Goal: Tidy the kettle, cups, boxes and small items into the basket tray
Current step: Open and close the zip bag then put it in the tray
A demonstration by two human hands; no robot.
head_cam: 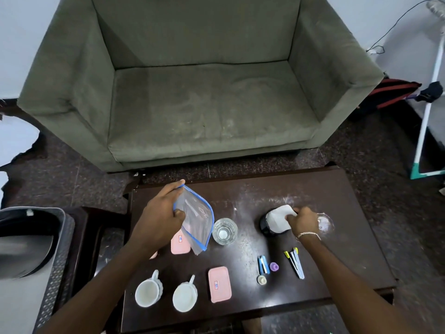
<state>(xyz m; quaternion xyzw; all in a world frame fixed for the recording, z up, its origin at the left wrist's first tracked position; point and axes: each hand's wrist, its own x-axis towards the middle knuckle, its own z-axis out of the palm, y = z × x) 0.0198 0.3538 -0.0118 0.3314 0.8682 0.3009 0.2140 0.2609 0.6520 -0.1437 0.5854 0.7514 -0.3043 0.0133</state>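
Note:
My left hand [161, 215] holds up a clear zip pouch with blue edging [198, 219] above the dark coffee table [337, 213]. My right hand [304, 220] grips a white cloth [279, 219] pressed on a black round jar [265, 225]. On the table lie two pink boxes, one [179, 244] partly under the pouch and one [219, 284] nearer me. Two white cups [148, 291] [185, 296] stand at the front left. A glass [225, 231] stands mid-table. Small items sit at the right: a blue stapler-like piece [263, 264], a purple cap [274, 266], a small round piece [261, 279], pens [296, 262].
A green sofa [204, 92] stands beyond the table. A dark side table [86, 225] with a patterned black basket [55, 273] and a dark grey curved object [26, 237] stands at the left. A glass lid or coaster [325, 222] lies by my right hand. A white stand [428, 104] is at the far right.

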